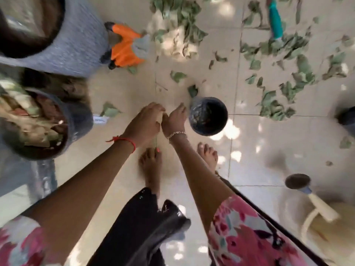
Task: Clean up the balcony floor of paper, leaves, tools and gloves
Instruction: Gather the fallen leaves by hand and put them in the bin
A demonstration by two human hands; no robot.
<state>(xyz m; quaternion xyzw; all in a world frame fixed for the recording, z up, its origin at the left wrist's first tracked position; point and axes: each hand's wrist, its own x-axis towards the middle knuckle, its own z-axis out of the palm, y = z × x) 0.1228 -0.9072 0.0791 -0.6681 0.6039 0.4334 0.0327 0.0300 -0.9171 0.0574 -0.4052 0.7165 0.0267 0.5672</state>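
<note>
Leaf-gathering step: left hand (143,124) and right hand (173,120) meet beside the small black pot (208,116), a thin green stem (155,144) between them, grip unreadable through blur; leaves (276,108), orange gloves (124,48) and teal-handled tool (275,20) litter the floor beyond, so the next move probably calls for a forward reach.
</note>
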